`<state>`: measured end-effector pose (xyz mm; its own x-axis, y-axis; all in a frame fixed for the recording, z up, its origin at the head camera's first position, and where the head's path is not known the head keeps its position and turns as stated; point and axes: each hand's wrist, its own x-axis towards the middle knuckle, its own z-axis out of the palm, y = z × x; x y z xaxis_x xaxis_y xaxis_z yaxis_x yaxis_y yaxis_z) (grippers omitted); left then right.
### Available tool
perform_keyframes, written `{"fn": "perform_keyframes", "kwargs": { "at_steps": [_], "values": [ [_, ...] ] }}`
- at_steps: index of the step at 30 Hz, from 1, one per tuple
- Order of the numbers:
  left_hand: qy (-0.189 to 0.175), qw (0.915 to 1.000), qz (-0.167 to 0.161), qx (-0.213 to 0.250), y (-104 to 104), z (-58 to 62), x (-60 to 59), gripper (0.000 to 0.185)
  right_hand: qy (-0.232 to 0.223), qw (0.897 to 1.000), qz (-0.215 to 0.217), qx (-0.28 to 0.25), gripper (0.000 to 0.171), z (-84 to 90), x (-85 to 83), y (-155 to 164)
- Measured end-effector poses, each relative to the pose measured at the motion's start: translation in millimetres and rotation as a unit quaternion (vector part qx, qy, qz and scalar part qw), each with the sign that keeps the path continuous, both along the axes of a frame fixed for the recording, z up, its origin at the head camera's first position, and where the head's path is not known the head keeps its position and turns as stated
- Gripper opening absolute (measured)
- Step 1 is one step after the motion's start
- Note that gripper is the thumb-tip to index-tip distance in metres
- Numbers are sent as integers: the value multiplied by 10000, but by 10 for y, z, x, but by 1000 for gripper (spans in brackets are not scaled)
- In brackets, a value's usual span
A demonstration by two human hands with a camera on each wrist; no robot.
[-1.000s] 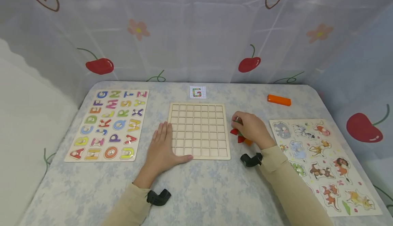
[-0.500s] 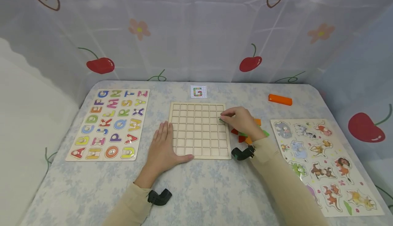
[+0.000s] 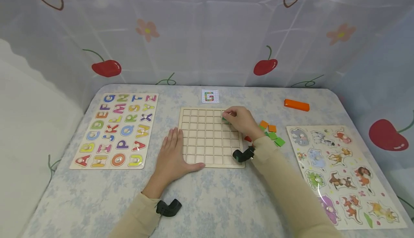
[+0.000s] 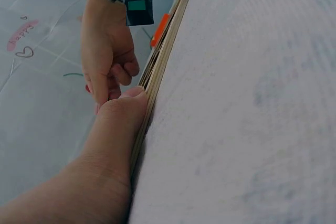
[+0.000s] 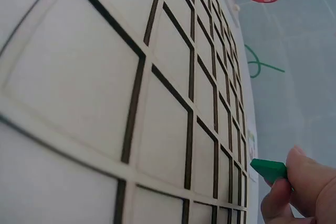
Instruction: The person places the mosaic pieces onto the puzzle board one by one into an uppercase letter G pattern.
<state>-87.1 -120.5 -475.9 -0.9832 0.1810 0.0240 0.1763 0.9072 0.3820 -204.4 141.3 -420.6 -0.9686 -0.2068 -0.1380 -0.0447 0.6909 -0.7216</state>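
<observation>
A wooden grid board with empty square cells lies mid-table. My right hand hovers over its far right cells, pinching a small green square tile between thumb and fingers; the right wrist view shows that green tile just above the grid board. My left hand lies flat on the table, thumb against the board's near left edge, as the left wrist view shows with the thumb at the board's edge. Loose orange, green and red tiles sit right of the board.
An alphabet puzzle board lies at the left and an animal puzzle board at the right. A small pattern card showing a G sits behind the grid. An orange block lies far right. A printed curtain surrounds the table.
My right hand lifted a green tile from the loose pile and carried it left and away, over the board's far right cells. The left hand stayed put.
</observation>
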Motion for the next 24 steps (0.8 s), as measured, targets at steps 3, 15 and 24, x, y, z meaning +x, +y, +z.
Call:
{"fn": "perform_keyframes", "kwargs": {
  "at_steps": [3,15,24],
  "values": [
    [-18,10000,10,6,-2,2,5,144,23,9997,-235,-97,29,-41,-11,-74],
    [-26,10000,13,39,11,21,0,143,85,9996,145,239,31,-71,67,-156],
    [-80,9999,25,57,21,37,4,143,211,9990,183,357,27,-88,69,-164]
  ]
}}
